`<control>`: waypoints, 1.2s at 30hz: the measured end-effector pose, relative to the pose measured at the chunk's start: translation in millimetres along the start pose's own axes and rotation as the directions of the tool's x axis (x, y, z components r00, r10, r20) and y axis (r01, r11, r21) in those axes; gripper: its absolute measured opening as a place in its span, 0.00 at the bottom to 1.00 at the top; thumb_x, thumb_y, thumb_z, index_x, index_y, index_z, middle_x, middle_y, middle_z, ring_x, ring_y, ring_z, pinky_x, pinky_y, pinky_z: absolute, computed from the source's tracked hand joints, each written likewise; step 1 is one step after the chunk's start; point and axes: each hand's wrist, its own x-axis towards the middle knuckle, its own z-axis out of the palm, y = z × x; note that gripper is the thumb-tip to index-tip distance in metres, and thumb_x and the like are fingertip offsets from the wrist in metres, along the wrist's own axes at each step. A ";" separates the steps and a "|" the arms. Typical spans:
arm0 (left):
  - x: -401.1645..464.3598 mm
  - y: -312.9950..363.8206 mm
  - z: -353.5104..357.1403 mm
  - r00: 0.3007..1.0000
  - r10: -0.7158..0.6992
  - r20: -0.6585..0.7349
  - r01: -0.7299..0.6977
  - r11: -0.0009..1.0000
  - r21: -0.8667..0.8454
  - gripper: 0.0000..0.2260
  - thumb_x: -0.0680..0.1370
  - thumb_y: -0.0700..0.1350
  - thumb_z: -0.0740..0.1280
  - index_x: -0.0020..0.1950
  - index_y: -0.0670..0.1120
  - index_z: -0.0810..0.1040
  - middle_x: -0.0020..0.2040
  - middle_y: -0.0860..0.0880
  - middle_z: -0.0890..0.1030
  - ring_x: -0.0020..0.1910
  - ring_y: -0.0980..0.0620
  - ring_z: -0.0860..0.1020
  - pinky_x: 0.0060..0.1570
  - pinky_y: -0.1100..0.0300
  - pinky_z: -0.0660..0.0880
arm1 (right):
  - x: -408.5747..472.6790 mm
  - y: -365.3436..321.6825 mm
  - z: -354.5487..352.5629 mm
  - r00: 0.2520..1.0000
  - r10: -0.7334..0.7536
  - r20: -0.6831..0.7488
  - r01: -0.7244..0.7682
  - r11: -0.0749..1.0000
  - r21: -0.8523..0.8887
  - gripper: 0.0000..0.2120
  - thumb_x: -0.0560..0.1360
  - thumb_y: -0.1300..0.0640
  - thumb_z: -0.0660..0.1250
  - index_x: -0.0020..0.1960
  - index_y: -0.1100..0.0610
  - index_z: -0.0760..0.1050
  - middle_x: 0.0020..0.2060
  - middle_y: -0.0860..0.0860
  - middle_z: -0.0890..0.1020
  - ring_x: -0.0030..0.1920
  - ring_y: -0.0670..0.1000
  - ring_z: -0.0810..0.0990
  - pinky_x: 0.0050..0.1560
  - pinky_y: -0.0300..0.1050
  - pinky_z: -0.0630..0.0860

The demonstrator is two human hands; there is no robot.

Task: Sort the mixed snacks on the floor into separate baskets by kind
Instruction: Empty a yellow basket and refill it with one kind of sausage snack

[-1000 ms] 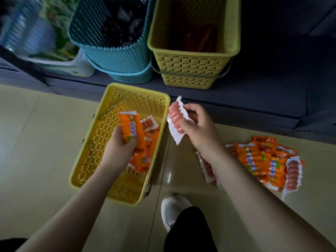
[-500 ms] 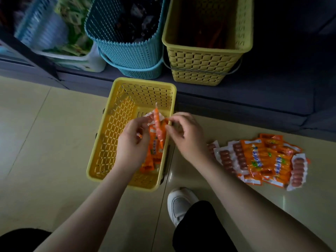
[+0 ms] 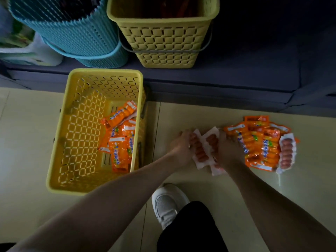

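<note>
Both hands have left the low basket (image 3: pixel 60 142) and moved right to the floor (image 3: pixel 181 115), where they now meet over white sausage packs. Left of the hands, that basket holds several orange packs (image 3: pixel 120 142). Beyond it stand a teal basket (image 3: pixel 81 39) and a tall yellow basket (image 3: pixel 163 42). Left hand (image 3: pixel 180 146) curls its fingers round a white pack (image 3: pixel 199 151). Touching it, right hand (image 3: pixel 229 151) grips a second white pack (image 3: pixel 211 140). Just right of that hand lies the unsorted pile (image 3: pixel 260 142), orange packs with another white one at its far edge. Near the wrists sits a white shoe (image 3: pixel 167 202).
</note>
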 end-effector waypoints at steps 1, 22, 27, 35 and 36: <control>10.6 -5.0 6.3 1.000 0.007 0.006 -0.008 0.995 0.103 0.22 0.78 0.48 0.63 0.71 0.48 0.63 0.66 0.46 0.69 0.62 0.47 0.70 0.57 0.57 0.68 | 1.6 3.9 -1.6 1.000 0.014 -0.009 -0.012 0.992 0.124 0.28 0.76 0.53 0.66 0.71 0.60 0.59 0.61 0.59 0.75 0.61 0.59 0.74 0.59 0.52 0.72; -69.6 24.5 -83.2 0.927 0.101 -0.361 -0.210 0.937 -0.278 0.10 0.74 0.40 0.69 0.45 0.54 0.70 0.38 0.57 0.78 0.39 0.65 0.78 0.37 0.72 0.75 | -29.5 -69.0 -96.7 0.983 0.133 -0.124 0.067 0.365 0.929 0.12 0.75 0.51 0.66 0.56 0.55 0.72 0.44 0.47 0.80 0.44 0.46 0.81 0.41 0.41 0.78; -119.5 -6.9 -139.4 0.729 -0.025 -0.684 -0.295 0.890 -0.347 0.11 0.73 0.43 0.71 0.46 0.58 0.73 0.43 0.55 0.80 0.43 0.61 0.80 0.42 0.66 0.75 | -30.3 -146.5 -99.9 0.980 -0.132 -0.149 0.193 0.434 0.880 0.10 0.76 0.50 0.65 0.55 0.51 0.71 0.44 0.44 0.79 0.43 0.40 0.78 0.42 0.38 0.77; -108.4 -45.9 -170.2 0.746 -0.241 -0.620 -0.078 0.894 -0.440 0.04 0.77 0.46 0.65 0.51 0.50 0.76 0.40 0.53 0.82 0.37 0.56 0.81 0.36 0.59 0.78 | -38.6 -192.6 -64.3 0.848 -0.313 -0.428 0.530 0.540 0.654 0.11 0.77 0.56 0.64 0.58 0.59 0.75 0.46 0.43 0.74 0.43 0.40 0.75 0.44 0.36 0.74; -100.2 -52.2 -167.6 0.778 -0.246 -0.577 -0.004 0.918 -0.397 0.05 0.78 0.46 0.64 0.53 0.49 0.75 0.42 0.52 0.81 0.36 0.57 0.80 0.34 0.62 0.78 | -37.3 -184.3 -59.7 0.849 -0.280 -0.447 0.521 0.575 0.631 0.09 0.77 0.58 0.64 0.56 0.59 0.75 0.46 0.45 0.75 0.44 0.42 0.75 0.44 0.36 0.73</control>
